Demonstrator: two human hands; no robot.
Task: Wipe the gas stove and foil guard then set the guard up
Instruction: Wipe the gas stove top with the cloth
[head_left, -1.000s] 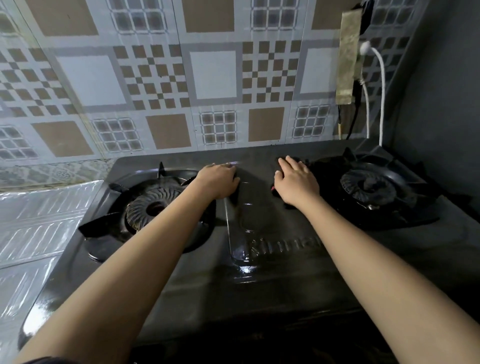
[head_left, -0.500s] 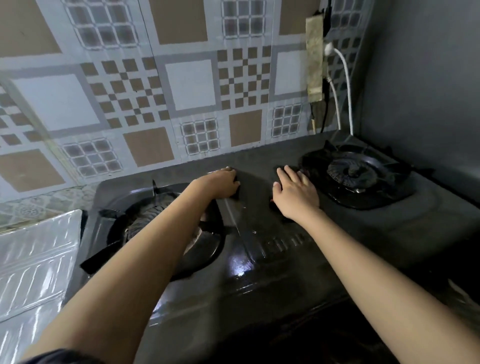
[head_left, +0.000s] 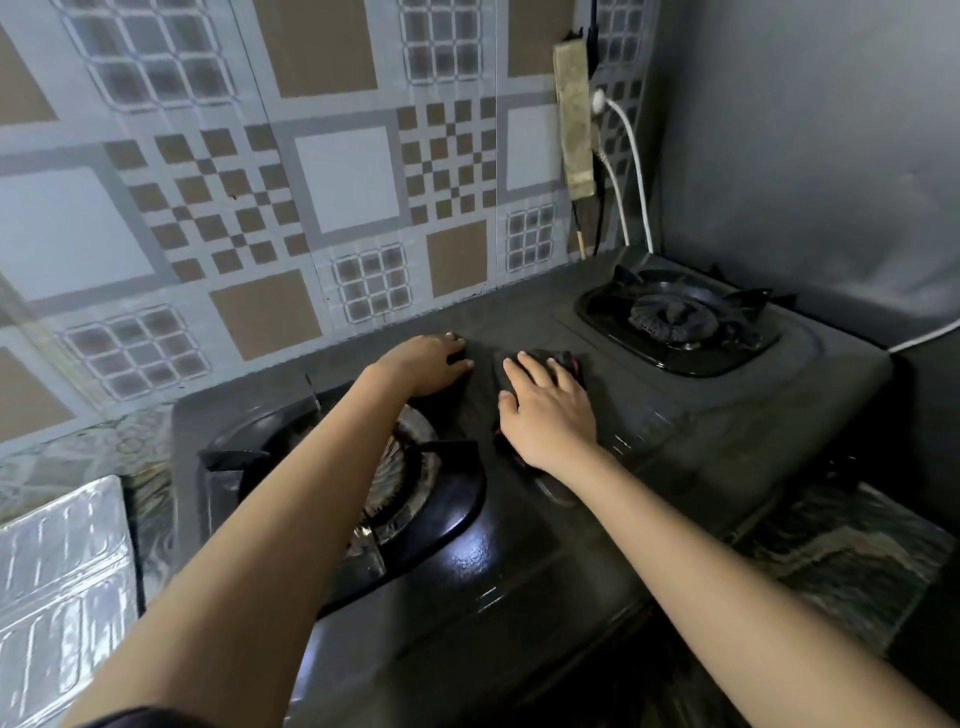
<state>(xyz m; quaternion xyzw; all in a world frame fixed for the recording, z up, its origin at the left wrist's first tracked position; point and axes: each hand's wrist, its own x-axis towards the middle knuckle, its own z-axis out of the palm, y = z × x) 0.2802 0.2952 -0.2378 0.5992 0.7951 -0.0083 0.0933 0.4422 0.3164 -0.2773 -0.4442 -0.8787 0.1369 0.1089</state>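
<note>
A black two-burner gas stove (head_left: 675, 431) fills the middle of the view. My left hand (head_left: 426, 364) rests knuckles-up on its top near the back, between the burners, with fingers curled and nothing visible in them. My right hand (head_left: 550, 410) lies palm down, fingers spread, on a dark cloth (head_left: 563, 358) with a red patch, pressing it onto the stove's centre strip. The left burner (head_left: 415, 499) is partly hidden by my left forearm. The right burner (head_left: 675, 319) is uncovered. The silver foil guard (head_left: 62, 597) lies flat on the counter at the lower left.
A patterned tile wall (head_left: 343, 176) stands right behind the stove. A taped power strip (head_left: 574, 119) with a white cable (head_left: 636, 171) hangs at its right end. A grey wall (head_left: 805, 156) closes the right side. Marbled counter (head_left: 841, 561) shows in front right.
The view has swung, so the stove now sits lower and angled. Both hands stay on the stove's middle; the cloth now shows beyond my right fingertips.
</note>
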